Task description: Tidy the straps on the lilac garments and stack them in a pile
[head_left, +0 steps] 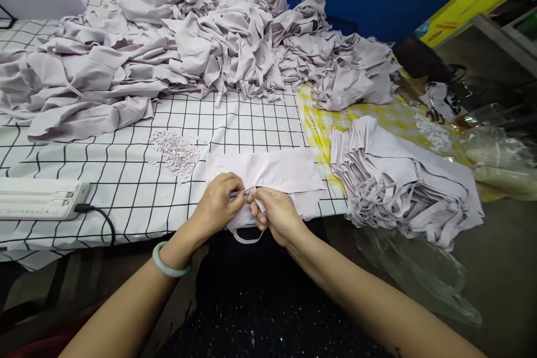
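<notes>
My left hand (221, 201), a pale green bangle on its wrist, pinches the thin end of a fabric strap. Fingertip to fingertip with it, my right hand (272, 211) is closed on a small light-coloured strap slider (252, 189). The strap (247, 240) hangs in a loop below the hands, at the table edge. Under and beyond the fingers lies a flat pale lilac fabric piece (268, 170). How far the strap passes through the slider is hidden by my fingers. To the left is a heap of small pale sliders (178, 152).
A large pile of crumpled lilac fabric pieces (218, 45) spreads across the back of the checked tablecloth (184, 114). A neat stack of strapped pieces (403, 179) overhangs the right edge. A white power bank (37, 198) with a black cable lies left. Clear plastic bags (419, 268) hang at right.
</notes>
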Demonstrator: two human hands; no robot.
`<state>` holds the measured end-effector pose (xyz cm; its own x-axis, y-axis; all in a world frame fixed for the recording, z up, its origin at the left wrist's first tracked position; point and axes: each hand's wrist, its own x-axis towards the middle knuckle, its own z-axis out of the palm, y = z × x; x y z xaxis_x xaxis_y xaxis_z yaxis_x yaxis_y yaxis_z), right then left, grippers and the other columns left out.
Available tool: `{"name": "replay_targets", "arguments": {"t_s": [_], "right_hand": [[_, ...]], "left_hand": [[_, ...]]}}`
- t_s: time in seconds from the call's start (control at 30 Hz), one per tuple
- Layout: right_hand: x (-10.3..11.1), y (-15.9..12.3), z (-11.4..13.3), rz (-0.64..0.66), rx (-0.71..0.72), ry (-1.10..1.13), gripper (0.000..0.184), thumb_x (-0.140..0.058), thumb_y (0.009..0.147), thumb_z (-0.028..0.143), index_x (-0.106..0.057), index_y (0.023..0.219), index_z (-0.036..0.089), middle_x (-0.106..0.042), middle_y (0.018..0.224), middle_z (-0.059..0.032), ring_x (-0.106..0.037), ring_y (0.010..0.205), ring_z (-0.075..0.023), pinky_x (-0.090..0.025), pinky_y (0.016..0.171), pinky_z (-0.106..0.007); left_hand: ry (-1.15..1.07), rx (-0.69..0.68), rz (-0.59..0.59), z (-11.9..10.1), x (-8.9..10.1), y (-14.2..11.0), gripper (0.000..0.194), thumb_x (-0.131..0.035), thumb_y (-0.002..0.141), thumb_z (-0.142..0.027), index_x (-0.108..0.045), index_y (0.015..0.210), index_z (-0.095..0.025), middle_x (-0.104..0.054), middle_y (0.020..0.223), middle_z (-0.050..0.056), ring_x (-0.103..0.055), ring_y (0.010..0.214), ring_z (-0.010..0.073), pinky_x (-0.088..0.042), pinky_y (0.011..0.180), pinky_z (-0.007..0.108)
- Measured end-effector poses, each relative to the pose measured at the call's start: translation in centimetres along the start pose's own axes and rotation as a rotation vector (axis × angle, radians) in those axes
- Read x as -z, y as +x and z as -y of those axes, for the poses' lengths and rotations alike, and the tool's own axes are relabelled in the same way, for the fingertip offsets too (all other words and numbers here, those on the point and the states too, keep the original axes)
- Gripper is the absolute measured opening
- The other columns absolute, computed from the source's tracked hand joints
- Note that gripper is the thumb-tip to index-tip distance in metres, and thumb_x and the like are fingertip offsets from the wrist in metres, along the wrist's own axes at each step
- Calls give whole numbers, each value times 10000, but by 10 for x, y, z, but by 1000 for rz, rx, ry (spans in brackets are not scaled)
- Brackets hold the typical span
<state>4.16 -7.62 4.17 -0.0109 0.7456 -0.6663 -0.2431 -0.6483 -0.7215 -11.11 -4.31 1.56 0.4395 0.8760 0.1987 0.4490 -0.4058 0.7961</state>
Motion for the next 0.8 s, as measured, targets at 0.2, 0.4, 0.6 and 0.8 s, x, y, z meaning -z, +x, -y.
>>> {"name": "replay_targets", "arguments": {"t_s": [0.2,0.4,0.6,0.8], "right_hand": [[0,1,4,4,-12,-46,115,-566,717,271,-608,669,176,-525,458,57,-332,335,-54,-326,313,-177],[-4,1,6,65,-57,-81,161,-553,762,262,-586,629,178,-502,426,56,-313,322,-55,-318,311,-179],[-3,-14,9,150,-208,25,194,-537,863,268,-615,720,164,-561,475,36,-408,351,-69,-417,410,-211],[25,-62,-21,313,-132,-50,356,-673,855,517,-705,898,165,-770,858,-79,-711,810,-158,-512,855,-311]], "left_hand": [[-6,-1,14,-1,2,0,140,-534,856,-95,-602,761,-174,-639,830,44,-576,794,168,-477,734,318],[5,8,-13,-2,-1,1,154,-543,845,-82,-596,732,-172,-647,819,43,-586,777,168,-489,729,324],[-1,-37,53,-2,11,-1,160,-515,876,-99,-656,866,-174,-689,911,61,-630,866,185,-538,789,348],[225,-181,230,3,23,-9,439,-468,982,-250,-512,1419,-235,-537,1475,93,-446,1401,270,-366,1152,538]]}}
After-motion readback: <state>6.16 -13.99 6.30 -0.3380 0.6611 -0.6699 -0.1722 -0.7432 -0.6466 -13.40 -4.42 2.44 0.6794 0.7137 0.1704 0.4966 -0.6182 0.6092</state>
